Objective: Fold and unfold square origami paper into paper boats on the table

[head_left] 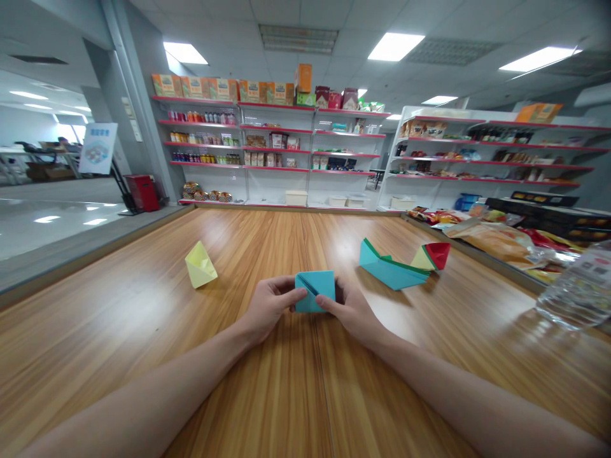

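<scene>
A small folded sheet of blue paper [324, 283], roughly square with a dark diagonal slit across its front, is held up just above the table. My left hand [272, 304] grips its left edge, thumb on the front face. On the opposite edge my right hand [351, 308] pinches it the same way, thumb near the lower middle. Fingers of both hands are partly hidden behind the paper. Beyond to the left lies a yellow folded paper piece [199, 266]. To the right sits a blue and green paper boat [394, 272], with a red and yellow paper piece [435, 256] behind it.
The wooden table [248, 235] has a raised dark rim. A clear plastic bottle [575, 292] stands at the right edge. Past the right rim lie several snack packets [496, 238]. Stocked shelves [277, 127] line the back, and a red box [143, 193] stands on the floor left.
</scene>
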Demonstrator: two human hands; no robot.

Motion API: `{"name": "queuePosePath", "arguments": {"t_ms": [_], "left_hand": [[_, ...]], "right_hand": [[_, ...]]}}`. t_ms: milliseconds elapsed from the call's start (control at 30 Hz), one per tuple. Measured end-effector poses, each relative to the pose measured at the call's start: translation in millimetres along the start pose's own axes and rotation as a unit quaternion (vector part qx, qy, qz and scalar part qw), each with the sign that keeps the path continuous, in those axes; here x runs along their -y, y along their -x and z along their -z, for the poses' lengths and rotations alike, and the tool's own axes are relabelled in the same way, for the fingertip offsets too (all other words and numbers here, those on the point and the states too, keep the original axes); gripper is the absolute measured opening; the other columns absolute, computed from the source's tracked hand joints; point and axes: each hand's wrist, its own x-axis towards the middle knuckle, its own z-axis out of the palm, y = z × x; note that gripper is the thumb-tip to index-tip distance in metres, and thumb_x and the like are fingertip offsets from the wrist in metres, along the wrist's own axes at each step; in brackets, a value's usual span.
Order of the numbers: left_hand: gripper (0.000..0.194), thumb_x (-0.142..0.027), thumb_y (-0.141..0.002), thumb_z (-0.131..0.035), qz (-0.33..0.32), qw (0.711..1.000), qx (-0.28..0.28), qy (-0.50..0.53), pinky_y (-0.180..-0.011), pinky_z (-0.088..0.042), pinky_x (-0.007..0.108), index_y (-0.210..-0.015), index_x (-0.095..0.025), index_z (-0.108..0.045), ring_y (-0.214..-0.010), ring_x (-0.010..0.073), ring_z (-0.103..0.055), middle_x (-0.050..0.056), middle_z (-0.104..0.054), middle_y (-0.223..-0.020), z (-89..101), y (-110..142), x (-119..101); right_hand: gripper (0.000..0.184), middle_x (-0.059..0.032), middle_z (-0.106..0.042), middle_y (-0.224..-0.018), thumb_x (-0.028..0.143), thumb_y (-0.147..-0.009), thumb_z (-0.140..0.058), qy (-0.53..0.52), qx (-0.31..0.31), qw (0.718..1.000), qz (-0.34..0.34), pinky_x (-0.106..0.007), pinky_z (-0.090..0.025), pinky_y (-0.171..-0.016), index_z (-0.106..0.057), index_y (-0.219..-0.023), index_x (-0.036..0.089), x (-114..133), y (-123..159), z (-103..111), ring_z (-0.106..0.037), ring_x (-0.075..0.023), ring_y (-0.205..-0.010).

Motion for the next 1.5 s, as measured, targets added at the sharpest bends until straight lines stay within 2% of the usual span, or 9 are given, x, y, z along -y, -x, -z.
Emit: {"name": "queuePosePath", "arguments": {"t_ms": [133, 233, 367, 600, 700, 833, 1000, 1167, 1500], "left_hand": [[0.024, -0.032, -0.074, -0.069, -0.028, 0.998, -0.038, -0.031, -0.064, -0.045, 0.025, -0.085, -0.011, -0.071, -0.07, 0.0147, -0.058, 0.007, -0.068, -0.079, -0.4, -1, 0], [0.023, -0.032, -0.073, -0.069, -0.033, 0.998, -0.029, -0.054, -0.068, -0.046, 0.026, -0.082, -0.011, -0.071, -0.072, 0.0151, -0.058, 0.006, -0.068, -0.078, -3.3, 0, -4], [0.025, -0.034, -0.073, -0.068, -0.003, 0.996, -0.006, -0.084, -0.059, -0.043, 0.023, -0.077, -0.01, -0.069, -0.064, 0.0128, -0.055, 0.004, -0.065, -0.071, -6.7, 2, -6], [0.027, -0.037, -0.074, -0.066, 0.02, 0.995, 0.036, -0.094, -0.052, -0.037, 0.021, -0.072, -0.01, -0.064, -0.058, 0.0103, -0.049, 0.001, -0.057, -0.064, -6.1, 3, -6], [0.028, -0.037, -0.073, -0.068, 0.04, 0.994, 0.059, -0.087, -0.05, -0.034, 0.019, -0.071, -0.01, -0.063, -0.057, 0.009, -0.046, 0.0, -0.055, -0.063, -4.5, 2, -5], [0.032, -0.04, -0.071, -0.069, 0.065, 0.991, 0.088, -0.082, -0.05, -0.035, 0.02, -0.075, -0.009, -0.065, -0.056, 0.0094, -0.047, 0.001, -0.056, -0.063, -4.0, 2, -4], [0.037, -0.042, -0.075, -0.065, 0.066, 0.987, 0.136, -0.055, -0.06, -0.042, 0.025, -0.091, -0.009, -0.068, -0.066, 0.0148, -0.057, 0.008, -0.066, -0.079, -4.3, 3, -4], [0.041, -0.042, -0.076, -0.064, 0.06, 0.984, 0.161, -0.045, -0.065, -0.043, 0.026, -0.102, -0.01, -0.067, -0.071, 0.0169, -0.059, 0.01, -0.067, -0.086, -4.2, 3, -5], [0.038, -0.041, -0.077, -0.064, 0.057, 0.985, 0.149, -0.058, -0.063, -0.041, 0.025, -0.098, -0.01, -0.067, -0.069, 0.0157, -0.057, 0.008, -0.066, -0.081, -4.5, 4, -6]], "right_hand": [[0.039, -0.0053, -0.065, -0.087, 0.04, -0.069, -0.072, 0.046, 0.038, 0.998, -0.019, -0.03, -0.047, -0.067, -0.06, -0.097, 0.014, -1, 2, 1, -0.059, -0.0178, -0.076], [0.034, -0.0029, -0.063, -0.08, 0.038, -0.069, -0.072, 0.034, 0.043, 0.998, -0.024, -0.027, -0.045, -0.062, -0.062, -0.091, 0.014, -3, 3, 1, -0.056, -0.0152, -0.069], [0.024, 0.0008, -0.057, -0.067, 0.035, -0.07, -0.071, 0.047, 0.054, 0.997, -0.026, -0.023, -0.04, -0.055, -0.061, -0.077, 0.014, -3, 4, 0, -0.049, -0.0114, -0.059], [0.04, 0.0034, -0.04, -0.053, 0.046, -0.079, -0.058, 0.075, 0.078, 0.994, -0.009, -0.022, -0.028, -0.046, -0.05, -0.056, 0.015, 3, 9, -1, -0.036, -0.0081, -0.049], [0.036, 0.0021, -0.045, -0.057, 0.045, -0.083, -0.055, 0.068, 0.083, 0.994, 0.006, -0.022, -0.032, -0.049, -0.056, -0.064, 0.014, 6, 10, -2, -0.041, -0.0093, -0.053], [0.027, 0.0011, -0.053, -0.066, 0.041, -0.081, -0.058, 0.039, 0.052, 0.997, 0.041, -0.022, -0.036, -0.051, -0.057, -0.091, 0.016, 8, 11, -3, -0.048, -0.0112, -0.058], [0.032, 0.0002, -0.056, -0.071, 0.038, -0.084, -0.054, 0.054, 0.087, 0.992, 0.07, -0.024, -0.038, -0.053, -0.053, -0.111, 0.02, 10, 14, -3, -0.049, -0.0119, -0.059], [0.035, -0.0016, -0.059, -0.074, 0.04, -0.084, -0.054, 0.048, 0.096, 0.992, 0.062, -0.024, -0.039, -0.053, -0.053, -0.113, 0.02, 11, 15, -2, -0.052, -0.0132, -0.061], [0.032, -0.0017, -0.061, -0.079, 0.042, -0.085, -0.052, 0.032, 0.106, 0.992, 0.059, -0.023, -0.037, -0.052, -0.049, -0.109, 0.02, 8, 13, -2, -0.052, -0.0124, -0.061]]}}
